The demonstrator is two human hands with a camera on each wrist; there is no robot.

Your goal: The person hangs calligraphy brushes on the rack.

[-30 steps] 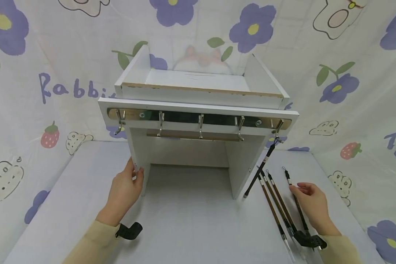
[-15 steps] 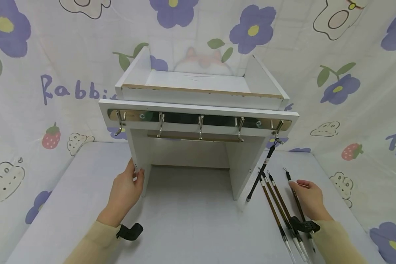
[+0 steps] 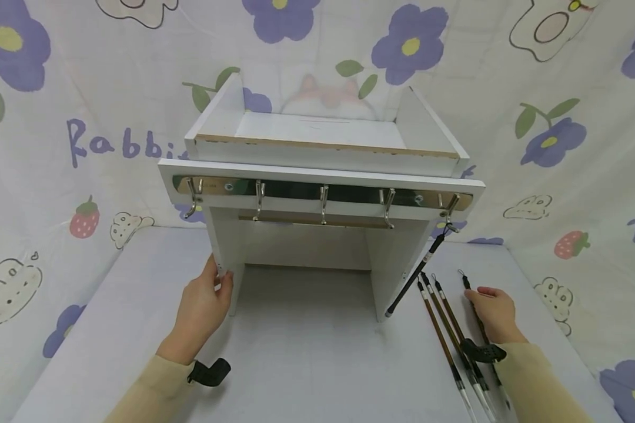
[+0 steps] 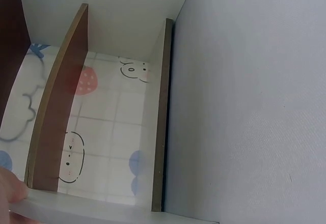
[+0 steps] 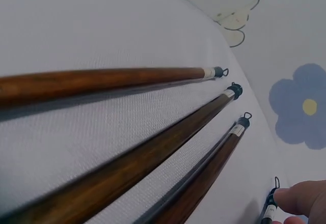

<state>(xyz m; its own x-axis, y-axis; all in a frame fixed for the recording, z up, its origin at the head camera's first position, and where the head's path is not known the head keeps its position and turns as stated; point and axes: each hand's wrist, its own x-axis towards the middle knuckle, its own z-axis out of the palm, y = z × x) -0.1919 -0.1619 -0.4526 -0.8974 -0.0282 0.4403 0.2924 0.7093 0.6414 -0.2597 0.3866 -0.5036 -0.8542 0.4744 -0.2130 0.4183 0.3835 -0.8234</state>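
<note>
My left hand point(image 3: 201, 308) grips the edge of the left side panel point(image 3: 224, 252) of a white wooden rack; the thumb lies on its inner side. In the left wrist view, part of the left hand point(image 4: 11, 193) shows at the panel. On the table to the right of the rack, my right hand point(image 3: 494, 314) pinches a dark calligraphy brush point(image 3: 478, 320) near its looped end. The right wrist view shows the thumb point(image 5: 300, 199) at that brush's top point(image 5: 270, 206). Another calligraphy brush point(image 3: 415, 273) hangs by its loop from the rightmost hook point(image 3: 451, 211).
Three brown-handled brushes point(image 3: 440, 329) lie side by side between the rack and my right hand, tips toward me in clear caps. A metal strip point(image 3: 296, 191) with several hooks runs along the rack's front. Patterned cloth point(image 3: 111, 88) stands behind.
The hanging brush has swung, its lower end first toward me, then back to the left. My right hand has shifted slightly up and left along its brush. My left hand stays in place.
</note>
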